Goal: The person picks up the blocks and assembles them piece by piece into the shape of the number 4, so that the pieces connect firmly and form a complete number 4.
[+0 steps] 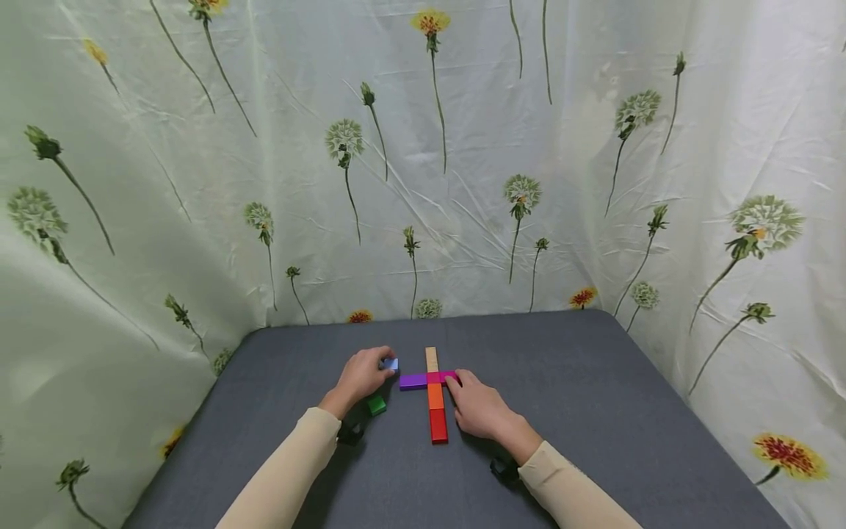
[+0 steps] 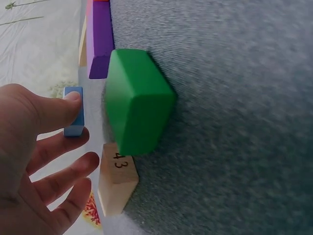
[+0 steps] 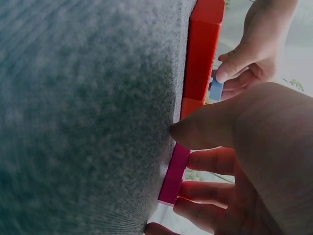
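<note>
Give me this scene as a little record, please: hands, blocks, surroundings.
Left hand: pinches blue block
Right hand: touches magenta block
Layout: cross, purple block on the left, red block at the near end
Apart from cross: green block, numbered wooden block
Surface: dark grey cloth
Backdrop: dandelion-print curtain

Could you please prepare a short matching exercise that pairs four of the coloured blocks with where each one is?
Blocks:
1. blue block
2. green block
3. red block
4. purple block

Places:
A. at the end of the cross of blocks nearest the person
B. pinched in the left hand
C. forming the left arm of the cross
D. resting on the table, apart from the cross

Pairs: 1-B, 2-D, 3-A, 4-C
</note>
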Demonstrator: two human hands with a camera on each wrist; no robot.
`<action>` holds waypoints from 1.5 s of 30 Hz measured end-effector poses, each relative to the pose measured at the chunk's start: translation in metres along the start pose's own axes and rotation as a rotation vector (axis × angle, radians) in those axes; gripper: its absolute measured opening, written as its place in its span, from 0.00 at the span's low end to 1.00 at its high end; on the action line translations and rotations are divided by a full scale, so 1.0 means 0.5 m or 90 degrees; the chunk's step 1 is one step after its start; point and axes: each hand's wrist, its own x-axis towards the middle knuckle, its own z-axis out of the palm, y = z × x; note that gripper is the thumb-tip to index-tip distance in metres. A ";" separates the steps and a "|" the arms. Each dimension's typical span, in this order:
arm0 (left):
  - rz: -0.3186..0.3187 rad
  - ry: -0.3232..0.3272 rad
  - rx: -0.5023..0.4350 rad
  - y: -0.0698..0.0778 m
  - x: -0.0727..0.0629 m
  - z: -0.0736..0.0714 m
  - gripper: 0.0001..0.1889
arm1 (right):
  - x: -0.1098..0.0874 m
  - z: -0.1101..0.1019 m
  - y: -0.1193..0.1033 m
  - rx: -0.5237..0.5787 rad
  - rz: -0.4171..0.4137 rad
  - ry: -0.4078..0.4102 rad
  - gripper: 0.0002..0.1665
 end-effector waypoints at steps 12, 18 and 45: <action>-0.008 -0.022 0.007 -0.003 -0.020 0.005 0.11 | -0.004 -0.008 -0.002 0.008 -0.005 0.003 0.36; -0.003 -0.030 0.009 -0.001 -0.027 0.012 0.11 | -0.006 -0.011 -0.003 0.017 -0.007 0.004 0.37; -0.001 -0.047 -0.007 -0.005 -0.017 0.029 0.11 | -0.002 -0.007 -0.003 0.007 -0.011 0.012 0.36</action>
